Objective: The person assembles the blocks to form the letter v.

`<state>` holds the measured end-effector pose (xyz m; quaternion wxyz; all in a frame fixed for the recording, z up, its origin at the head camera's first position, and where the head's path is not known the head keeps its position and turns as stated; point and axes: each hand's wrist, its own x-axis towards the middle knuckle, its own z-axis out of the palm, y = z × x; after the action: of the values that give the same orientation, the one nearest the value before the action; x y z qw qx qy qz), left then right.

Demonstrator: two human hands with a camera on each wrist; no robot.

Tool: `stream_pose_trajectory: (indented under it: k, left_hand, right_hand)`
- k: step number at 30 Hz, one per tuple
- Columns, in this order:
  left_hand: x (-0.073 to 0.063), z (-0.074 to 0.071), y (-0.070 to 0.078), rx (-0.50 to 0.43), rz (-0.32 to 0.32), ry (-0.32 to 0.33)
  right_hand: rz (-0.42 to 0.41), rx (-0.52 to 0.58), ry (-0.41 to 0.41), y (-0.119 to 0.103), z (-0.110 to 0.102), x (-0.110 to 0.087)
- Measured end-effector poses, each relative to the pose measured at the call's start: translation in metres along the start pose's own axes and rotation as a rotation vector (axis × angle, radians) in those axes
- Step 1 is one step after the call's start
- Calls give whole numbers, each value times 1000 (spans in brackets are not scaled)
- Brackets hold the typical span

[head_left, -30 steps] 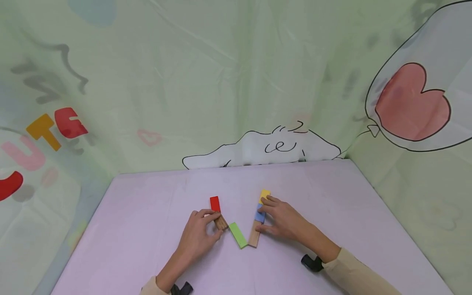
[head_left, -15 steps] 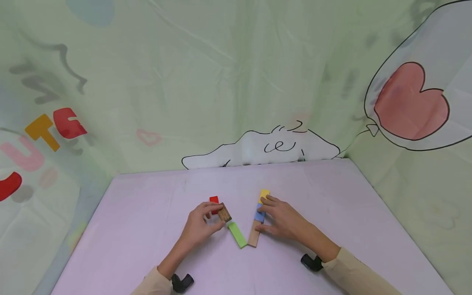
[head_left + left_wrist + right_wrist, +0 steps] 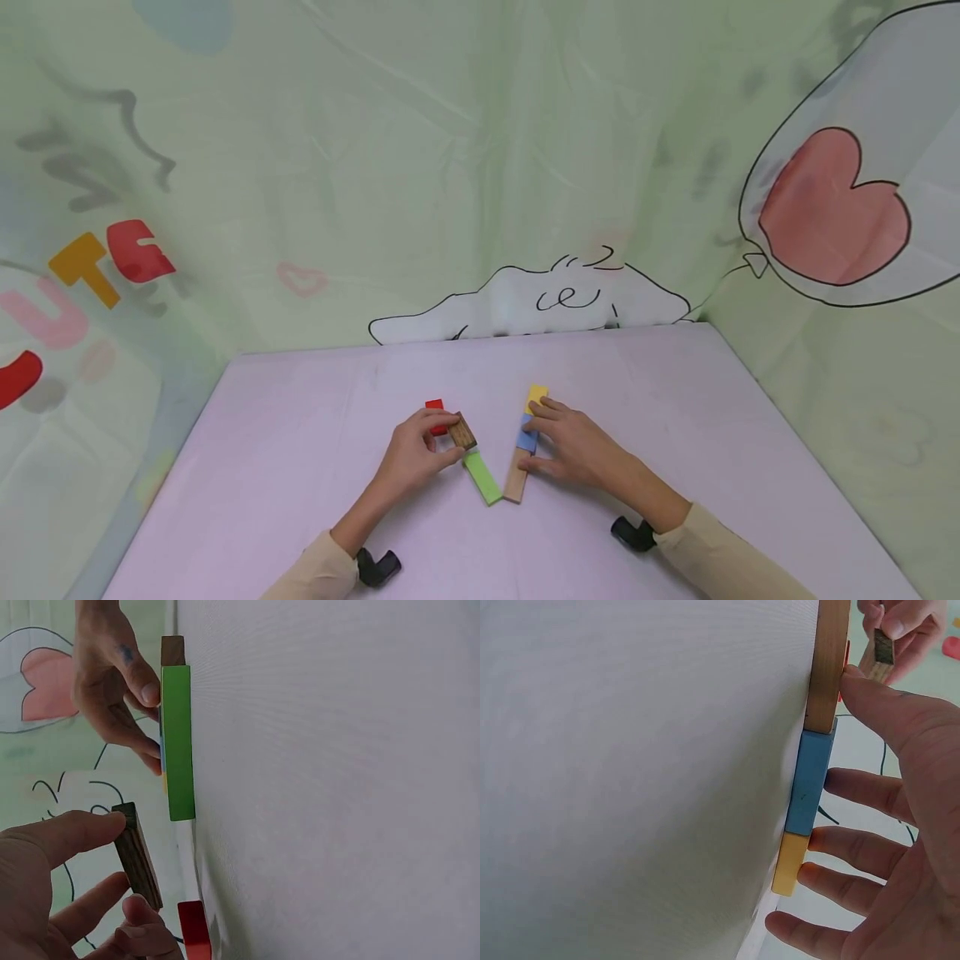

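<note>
While a dark brown block (image 3: 462,432) is pinched between the thumb and fingers of the left hand (image 3: 416,454), a light wooden block (image 3: 516,479), a blue block (image 3: 528,435) and a yellow block (image 3: 537,392) are touched by the right hand (image 3: 577,442). As is shown by the left wrist view, the dark brown block is held raised above the worktop (image 3: 622,375), apart from both the red block (image 3: 433,405) and the green block (image 3: 483,479) by which it is flanked. The red block is laid on the worktop and, in the head view, is partly covered by the left fingers. The green block is set aslant, its near end placed at the near end of the light wooden block, so that a V is formed. The light wooden, blue and yellow blocks are lined up end to end, the yellow one being farthest from the person. The fingers of the right hand are stretched and spread without a grip, the thumb tip laid at the light wooden block, other fingertips rested along the blue and yellow ones. On both wrists black fittings (image 3: 378,568) are worn beside beige sleeves (image 3: 318,575), and behind the worktop a pale green cloth (image 3: 420,167) is hung
</note>
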<state>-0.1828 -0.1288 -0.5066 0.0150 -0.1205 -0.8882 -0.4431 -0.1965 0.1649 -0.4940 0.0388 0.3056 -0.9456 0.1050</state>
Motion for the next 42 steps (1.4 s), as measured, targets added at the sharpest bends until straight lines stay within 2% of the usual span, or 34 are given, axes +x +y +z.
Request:
stream_pose_trajectory:
  k: [8,14,23,42]
  left_hand:
    - [1,1,1,51,-1,-29]
    - [0,3,-1,87,7,-20]
    - [-2,4,2,104,8,-14]
    - [0,8,-3,138,25,-13]
  right_hand:
    - [9,1,1,0,2,-1]
    - [-1,11,10,1,3,-1]
    - [0,12,8,1,3,-1]
    - [6,28,-9,1,1,-1]
